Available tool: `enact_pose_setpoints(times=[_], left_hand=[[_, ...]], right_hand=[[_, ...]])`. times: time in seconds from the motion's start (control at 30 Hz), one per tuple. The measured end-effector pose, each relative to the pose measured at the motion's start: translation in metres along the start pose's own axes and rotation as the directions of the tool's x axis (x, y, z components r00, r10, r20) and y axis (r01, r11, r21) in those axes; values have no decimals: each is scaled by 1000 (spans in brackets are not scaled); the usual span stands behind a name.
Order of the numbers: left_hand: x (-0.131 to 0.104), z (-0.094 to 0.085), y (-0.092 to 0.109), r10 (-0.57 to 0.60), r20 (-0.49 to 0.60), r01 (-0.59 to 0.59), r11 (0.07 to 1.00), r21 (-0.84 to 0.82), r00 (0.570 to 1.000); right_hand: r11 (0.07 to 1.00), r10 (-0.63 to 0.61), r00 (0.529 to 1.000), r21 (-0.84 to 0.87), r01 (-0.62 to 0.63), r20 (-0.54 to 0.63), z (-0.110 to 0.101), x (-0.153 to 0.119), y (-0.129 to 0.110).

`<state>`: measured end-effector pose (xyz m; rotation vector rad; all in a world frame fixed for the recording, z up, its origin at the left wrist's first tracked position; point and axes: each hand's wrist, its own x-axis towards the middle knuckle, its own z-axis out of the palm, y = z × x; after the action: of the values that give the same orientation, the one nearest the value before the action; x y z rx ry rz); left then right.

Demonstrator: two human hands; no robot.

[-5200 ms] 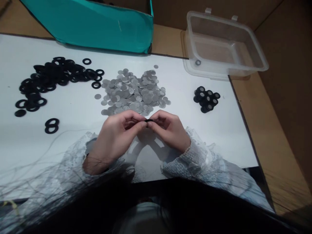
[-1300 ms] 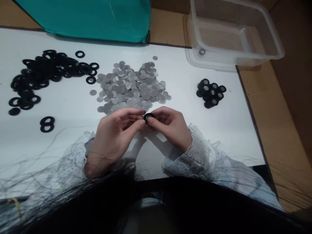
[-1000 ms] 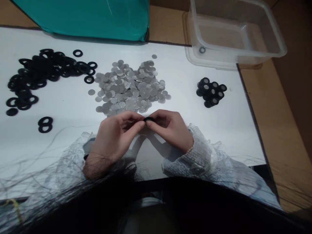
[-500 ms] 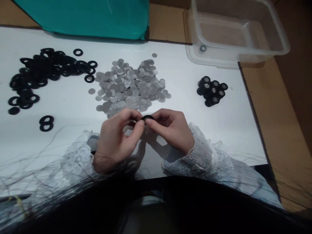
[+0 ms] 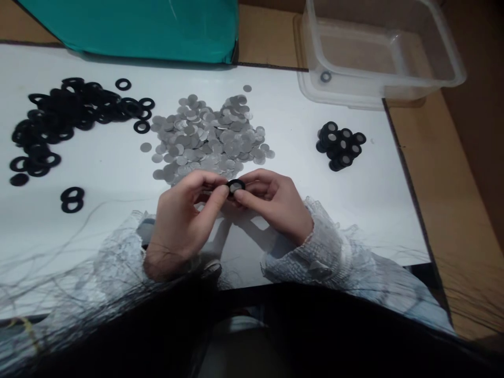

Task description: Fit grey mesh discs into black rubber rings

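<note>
Between both hands, just in front of the disc heap, is a black ring [image 5: 236,185] with a grey disc showing in its middle. My left hand [image 5: 187,220] pinches its left edge with thumb and fingers. From the other side my right hand [image 5: 277,205] grips the right edge, thumb on top. A loose heap of thin grey discs [image 5: 212,139] spreads over the white tabletop beyond the hands. To the right stands a cluster of black rings with grey centres [image 5: 340,146], stacked close together.
A pile of black rings [image 5: 63,110] lies at the left, with a pair of overlapping rings [image 5: 72,199] nearer me. At the back are a teal box [image 5: 137,31] and, further right, a clear plastic tub [image 5: 413,86]. Brown cardboard [image 5: 441,168] borders the white surface [image 5: 378,210].
The ring between my hands has tipped so that its face with the grey centre now shows. Both hands have shifted slightly, and the whole view has moved a little.
</note>
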<state>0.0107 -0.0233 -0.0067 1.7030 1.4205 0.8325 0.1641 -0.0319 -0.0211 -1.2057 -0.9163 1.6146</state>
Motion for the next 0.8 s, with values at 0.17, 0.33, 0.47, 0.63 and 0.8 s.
enact_pose_setpoints(times=[0.17, 0.33, 0.47, 0.63, 0.8], left_hand=[[1, -3, 3, -55, 34, 53, 996, 65, 998], [4, -9, 9, -54, 84, 40, 986, 159, 995], [4, -7, 8, -32, 95, 13, 981, 192, 995], [-1, -2, 4, 96, 86, -114, 965, 238, 992], [-3, -3, 4, 62, 28, -67, 972, 224, 998]], right_hand=[[999, 1, 1000, -41, 0, 7, -1, 0, 0], [965, -125, 992, -227, 130, 36, -5, -1, -1], [962, -178, 984, -207, 178, 16, -3, -4, 2], [980, -158, 987, -125, 155, -20, 0, -4, 1], [988, -104, 994, -118, 101, -21, -1, -4, 0]])
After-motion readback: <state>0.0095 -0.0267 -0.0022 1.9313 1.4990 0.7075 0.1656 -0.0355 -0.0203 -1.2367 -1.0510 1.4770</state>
